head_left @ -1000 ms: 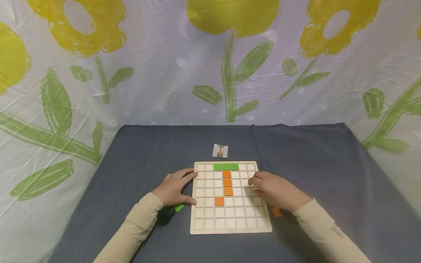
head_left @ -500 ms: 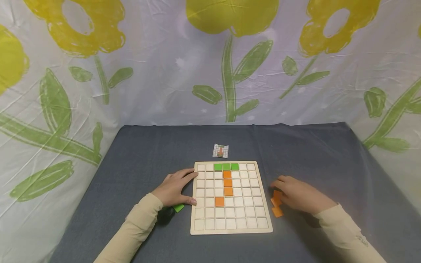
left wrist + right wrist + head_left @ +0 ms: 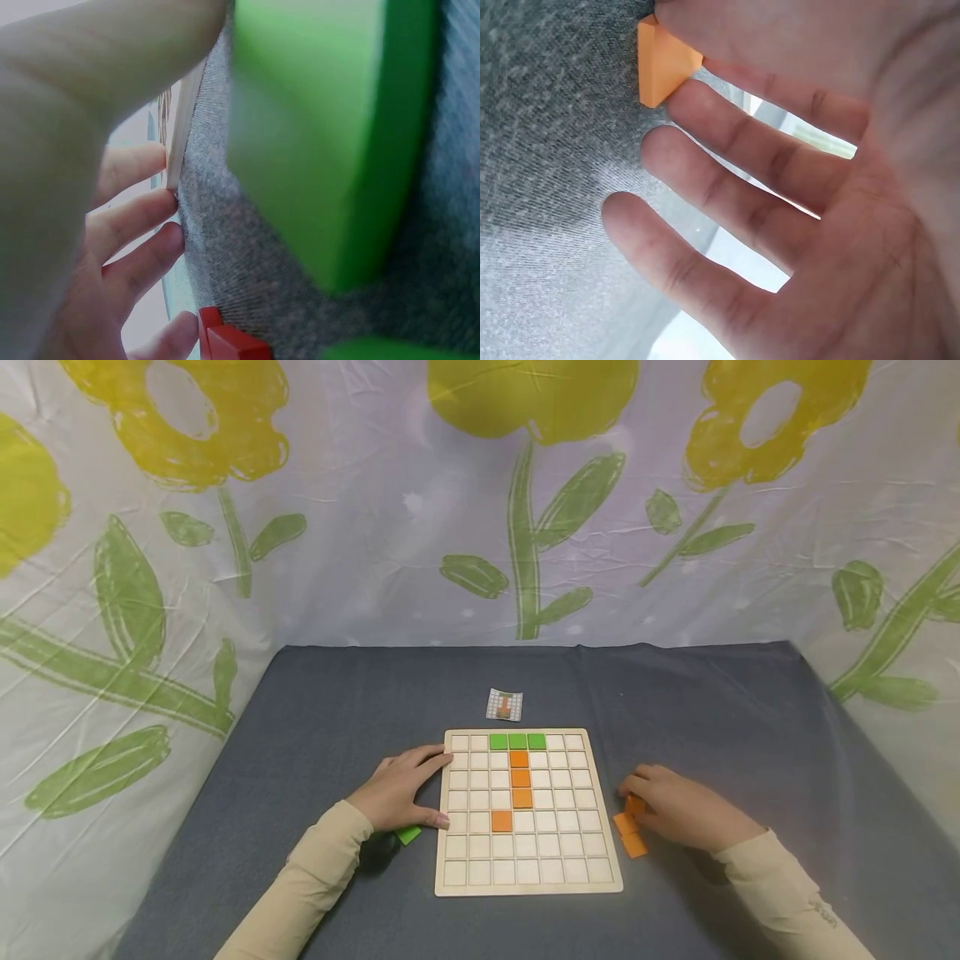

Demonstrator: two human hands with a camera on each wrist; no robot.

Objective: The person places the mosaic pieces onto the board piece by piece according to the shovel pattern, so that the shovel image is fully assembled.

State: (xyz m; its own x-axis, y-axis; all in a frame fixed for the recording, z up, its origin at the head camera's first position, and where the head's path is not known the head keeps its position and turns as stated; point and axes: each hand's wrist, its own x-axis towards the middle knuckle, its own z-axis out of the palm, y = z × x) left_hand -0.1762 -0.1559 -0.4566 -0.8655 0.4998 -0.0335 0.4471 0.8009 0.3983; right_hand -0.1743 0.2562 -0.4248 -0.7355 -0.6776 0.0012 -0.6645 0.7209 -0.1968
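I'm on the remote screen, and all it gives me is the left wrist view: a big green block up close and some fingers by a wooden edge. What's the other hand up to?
Observer: The right hand has its thumb and fingertips on an orange tile.

Visitor: Oh, nice! And what's in the middle of it all?

Observer: A board marked out in squares, with three green tiles side by side in the row farthest from the person.

Visitor: Anything lying past that?

Observer: Yes, a small printed card lies on the cloth just beyond the far edge.
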